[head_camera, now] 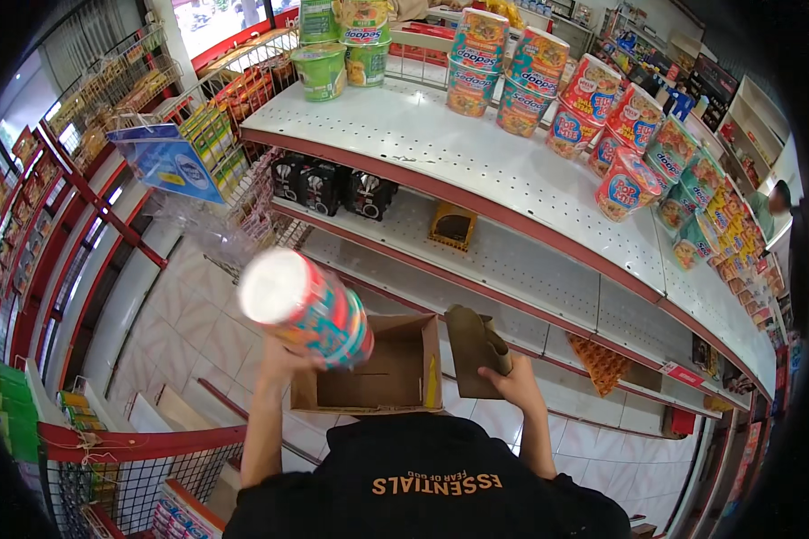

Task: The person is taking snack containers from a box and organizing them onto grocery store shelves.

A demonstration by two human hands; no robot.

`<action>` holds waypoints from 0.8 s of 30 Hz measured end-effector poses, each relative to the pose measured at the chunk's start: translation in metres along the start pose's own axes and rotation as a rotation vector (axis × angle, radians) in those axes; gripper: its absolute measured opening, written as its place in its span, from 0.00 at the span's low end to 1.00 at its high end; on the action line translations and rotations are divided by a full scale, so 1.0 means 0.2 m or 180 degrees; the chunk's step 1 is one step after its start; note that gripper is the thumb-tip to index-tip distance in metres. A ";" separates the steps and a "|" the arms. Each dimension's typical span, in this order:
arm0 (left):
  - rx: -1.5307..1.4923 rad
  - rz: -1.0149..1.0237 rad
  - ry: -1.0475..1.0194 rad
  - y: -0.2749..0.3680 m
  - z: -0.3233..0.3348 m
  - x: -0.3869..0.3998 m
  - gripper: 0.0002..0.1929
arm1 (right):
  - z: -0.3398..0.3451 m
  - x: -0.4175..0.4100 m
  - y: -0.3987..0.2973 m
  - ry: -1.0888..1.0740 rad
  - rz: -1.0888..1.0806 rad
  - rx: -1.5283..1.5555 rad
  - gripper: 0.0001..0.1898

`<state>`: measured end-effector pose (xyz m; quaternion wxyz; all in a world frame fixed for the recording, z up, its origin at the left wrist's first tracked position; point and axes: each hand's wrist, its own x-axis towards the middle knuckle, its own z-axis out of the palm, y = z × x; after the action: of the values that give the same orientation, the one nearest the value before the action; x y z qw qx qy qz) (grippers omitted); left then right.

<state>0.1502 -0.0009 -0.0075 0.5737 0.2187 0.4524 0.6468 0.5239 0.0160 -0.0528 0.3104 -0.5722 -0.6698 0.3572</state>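
My left hand (290, 356) is closed around a stack of instant noodle cups (327, 316) in red and teal, tilted and blurred, with a white base towards the camera. In my right hand (509, 381) is a folded piece of brown cardboard (475, 350). Between my hands, an open cardboard box (371, 401) shows its bare inner bottom. Beyond them, the white top shelf (377, 128) of a rack carries stacked green noodle cups (320, 71), orange-and-teal cups (473, 81) and red cups (590, 101).
Lower shelves hold black packs (371, 195), a yellow-and-black carton (452, 226) and an orange tray (598, 364). A wire basket (236, 124) with packets stands at the left. A mesh-sided rack (145, 438) is at lower left. A person (772, 205) is at far right.
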 end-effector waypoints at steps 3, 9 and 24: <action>0.1721 0.0214 -0.0873 -0.32 -0.22 0.03 0.49 | 0.00 0.00 0.00 0.0000 0.0112 -0.0075 0.13; 0.2678 0.0533 -0.1241 -0.76 -0.29 0.20 0.50 | 0.00 -0.05 -0.01 -0.0046 0.0179 -0.0372 0.14; 0.5736 -0.1600 -0.1466 -1.62 -0.69 0.56 0.46 | 0.01 -0.29 0.09 0.0064 0.0829 -0.1109 0.17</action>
<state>0.1886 0.0354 -0.3741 0.3869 0.5954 0.6892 -0.1440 0.5401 -0.0394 -0.0687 0.1648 -0.7025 -0.6386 0.2675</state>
